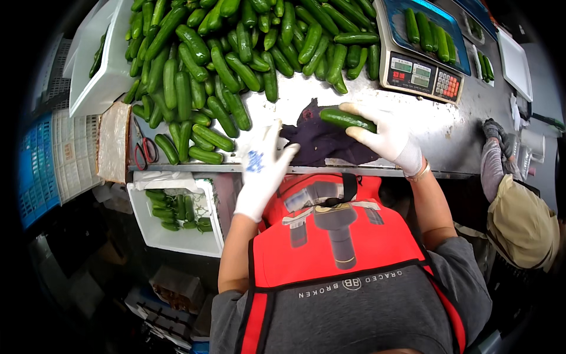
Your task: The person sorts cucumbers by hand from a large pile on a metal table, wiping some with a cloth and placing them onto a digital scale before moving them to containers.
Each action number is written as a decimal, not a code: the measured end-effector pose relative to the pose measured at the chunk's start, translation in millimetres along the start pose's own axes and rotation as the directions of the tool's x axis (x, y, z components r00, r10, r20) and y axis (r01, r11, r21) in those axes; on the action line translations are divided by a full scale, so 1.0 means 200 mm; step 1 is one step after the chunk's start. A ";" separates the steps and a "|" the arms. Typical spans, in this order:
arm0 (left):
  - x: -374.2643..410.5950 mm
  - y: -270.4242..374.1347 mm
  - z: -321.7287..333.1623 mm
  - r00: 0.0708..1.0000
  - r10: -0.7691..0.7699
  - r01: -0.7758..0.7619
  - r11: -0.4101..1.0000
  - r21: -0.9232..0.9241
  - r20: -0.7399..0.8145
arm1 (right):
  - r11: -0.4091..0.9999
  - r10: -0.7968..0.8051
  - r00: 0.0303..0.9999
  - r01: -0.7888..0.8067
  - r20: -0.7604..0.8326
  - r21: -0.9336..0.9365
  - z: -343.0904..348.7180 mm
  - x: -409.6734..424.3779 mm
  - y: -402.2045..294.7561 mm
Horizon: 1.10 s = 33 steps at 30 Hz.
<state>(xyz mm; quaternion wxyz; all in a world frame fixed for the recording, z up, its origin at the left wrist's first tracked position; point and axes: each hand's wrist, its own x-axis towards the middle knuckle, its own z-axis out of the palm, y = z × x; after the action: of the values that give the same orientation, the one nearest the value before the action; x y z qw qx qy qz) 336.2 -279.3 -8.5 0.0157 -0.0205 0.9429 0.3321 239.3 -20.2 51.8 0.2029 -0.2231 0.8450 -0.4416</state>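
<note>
My right hand, in a white knit glove, grips one end of a green cucumber between thumb and fingers. The cucumber is held over a crumpled dark purple cloth near the table's front edge. To the cloth's left is my left hand, gloved in white with a blue print on the back. Its thumb and fingers are spread, with nothing visible in them. A large heap of cucumbers covers the metal table beyond and to the left of that hand.
Several cucumbers lie on the scale's blue pan at the right. Red-handled scissors lie at left. Foam boxes flank the heap, one below the table. A co-worker's gloved hands are at far right.
</note>
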 end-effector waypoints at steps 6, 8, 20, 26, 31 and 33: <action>0.14 0.02 0.23 0.989 0.039 -0.036 0.999 -0.021 0.142 | 0.771 -0.041 0.988 0.127 0.150 -0.625 0.12 0.02 -0.16; 0.16 -0.02 0.26 0.990 0.066 -0.056 0.995 -0.077 0.128 | 0.619 0.085 0.971 0.125 0.225 -0.775 0.23 0.05 -0.16; 0.18 -0.06 0.28 0.991 0.036 -0.012 0.984 -0.177 0.130 | 0.452 0.602 0.664 0.175 0.444 -0.875 0.30 0.06 -0.14; 0.19 -0.08 0.29 0.992 0.030 -0.012 0.989 -0.147 0.119 | 0.620 0.261 0.930 0.044 0.259 -0.783 0.12 -0.01 -0.19; 0.20 -0.06 0.28 0.988 0.093 -0.073 0.985 -0.159 0.126 | 0.601 0.235 0.921 0.114 0.312 -0.791 0.36 0.00 -0.09; 0.19 -0.05 0.27 0.990 0.091 -0.072 0.983 -0.169 0.107 | 0.607 0.269 0.915 0.082 0.302 -0.791 0.35 -0.03 -0.04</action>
<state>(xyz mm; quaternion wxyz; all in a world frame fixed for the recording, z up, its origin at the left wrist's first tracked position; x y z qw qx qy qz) 299.4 -254.8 -59.2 0.0540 0.0360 0.9099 0.4098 282.9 -67.1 23.6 0.2714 -0.3271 0.9042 0.0415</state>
